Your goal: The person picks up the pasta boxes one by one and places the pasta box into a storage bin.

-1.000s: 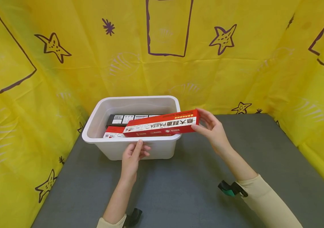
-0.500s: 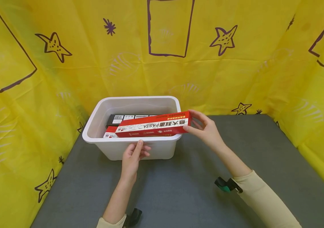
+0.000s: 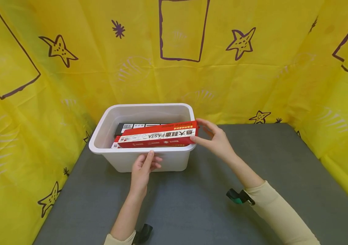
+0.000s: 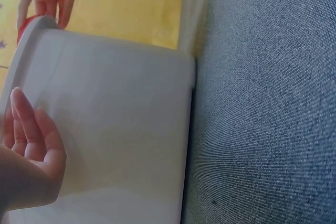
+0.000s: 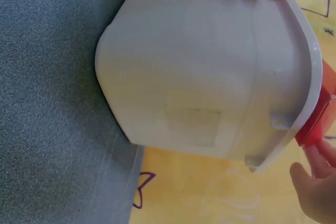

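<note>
A white plastic bin (image 3: 149, 160) stands on the grey table. A long red and white pasta box (image 3: 158, 134) lies slanted inside it, its right end at the bin's right rim. At that end my right hand (image 3: 215, 139) holds the box, thumb toward the front and fingers behind. The red end of the box (image 5: 317, 121) juts past the rim in the right wrist view. My left hand (image 3: 141, 170) grips the bin's front rim, thumb up against it and fingers below. Under and behind the pasta box are a black box (image 3: 126, 127) and another red box (image 3: 116, 144), mostly covered.
A yellow cloth (image 3: 100, 68) with dark starfish drawings hangs behind the table and on both sides. The bin sits near the back of the grey table (image 3: 272, 163), left of its middle.
My right hand has moved left, sliding the pasta box further over the bin and lowering its right end to the rim. My left hand has stayed on the front rim.
</note>
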`<state>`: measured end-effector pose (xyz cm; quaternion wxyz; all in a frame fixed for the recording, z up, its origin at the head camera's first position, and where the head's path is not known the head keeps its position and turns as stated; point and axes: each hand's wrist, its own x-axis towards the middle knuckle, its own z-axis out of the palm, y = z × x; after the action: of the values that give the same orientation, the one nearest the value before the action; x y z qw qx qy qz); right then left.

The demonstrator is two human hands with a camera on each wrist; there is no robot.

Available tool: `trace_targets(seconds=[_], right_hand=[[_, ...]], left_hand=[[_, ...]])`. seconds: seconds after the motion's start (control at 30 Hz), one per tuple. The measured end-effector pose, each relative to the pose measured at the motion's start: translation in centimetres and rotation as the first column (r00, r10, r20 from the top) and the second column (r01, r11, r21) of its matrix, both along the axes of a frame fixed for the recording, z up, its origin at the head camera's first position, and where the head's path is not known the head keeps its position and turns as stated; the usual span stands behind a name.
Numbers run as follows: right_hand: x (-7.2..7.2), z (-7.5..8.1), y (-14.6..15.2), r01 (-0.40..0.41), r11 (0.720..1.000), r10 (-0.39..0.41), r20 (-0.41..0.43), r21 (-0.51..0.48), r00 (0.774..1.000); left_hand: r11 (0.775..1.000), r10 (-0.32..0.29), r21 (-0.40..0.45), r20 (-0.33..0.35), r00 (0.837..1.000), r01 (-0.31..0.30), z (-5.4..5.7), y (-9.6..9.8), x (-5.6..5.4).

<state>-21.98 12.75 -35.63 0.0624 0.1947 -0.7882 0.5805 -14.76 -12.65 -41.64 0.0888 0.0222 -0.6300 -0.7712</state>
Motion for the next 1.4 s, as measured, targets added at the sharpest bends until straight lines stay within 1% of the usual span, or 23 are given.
trace_targets(seconds=[0.1, 0.23, 0.47, 0.57, 0.8, 1.0, 1.13, 1.3, 1.4], right_hand=[[0.0, 0.0, -0.3, 0.009, 0.999, -0.009, 0.006, 0.038, 1.000], [-0.2, 0.1, -0.6, 0.023, 0.994, -0.022, -0.009, 0.107, 1.000], [-0.3, 0.3, -0.7, 0.031, 0.974, -0.019, -0.058, 0.225, 0.998], [-0.4, 0.3, -0.6, 0.027, 0.967, -0.011, -0.064, 0.253, 0.998], [-0.5, 0.3, -0.7, 0.014, 0.959, 0.015, -0.101, 0.282, 0.995], [-0.7, 0.3, -1.0, 0.016, 0.952, 0.037, -0.167, 0.306, 0.985], [-0.3, 0.2, -0.8, 0.054, 0.957, 0.003, -0.195, 0.285, 0.981], [0.6, 0.1, 0.1, 0.095, 0.963, -0.046, -0.196, 0.250, 0.980], [1.0, -0.1, 0.8, 0.119, 0.964, -0.071, -0.200, 0.237, 0.977]], left_hand=[[1.000, 0.001, 0.001, 0.001, 1.000, -0.001, 0.0, 0.0, 0.0], [1.000, 0.001, 0.000, 0.003, 1.000, -0.001, -0.1, 0.0, -0.1], [1.000, 0.002, -0.009, 0.000, 1.000, -0.002, -0.1, -0.1, -0.2], [1.000, 0.001, -0.014, 0.000, 1.000, -0.001, -0.2, -0.2, -0.2], [1.000, -0.004, -0.006, -0.018, 1.000, 0.004, -0.2, -0.2, -0.3], [1.000, -0.009, 0.004, -0.022, 1.000, 0.009, -0.2, 0.0, -0.4], [1.000, -0.016, 0.002, -0.023, 1.000, 0.016, -0.3, 0.1, -0.3], [1.000, -0.021, -0.003, -0.019, 1.000, 0.021, -0.2, 0.2, 0.0], [1.000, -0.013, -0.023, -0.022, 1.000, 0.012, -0.1, 0.1, 0.0]])
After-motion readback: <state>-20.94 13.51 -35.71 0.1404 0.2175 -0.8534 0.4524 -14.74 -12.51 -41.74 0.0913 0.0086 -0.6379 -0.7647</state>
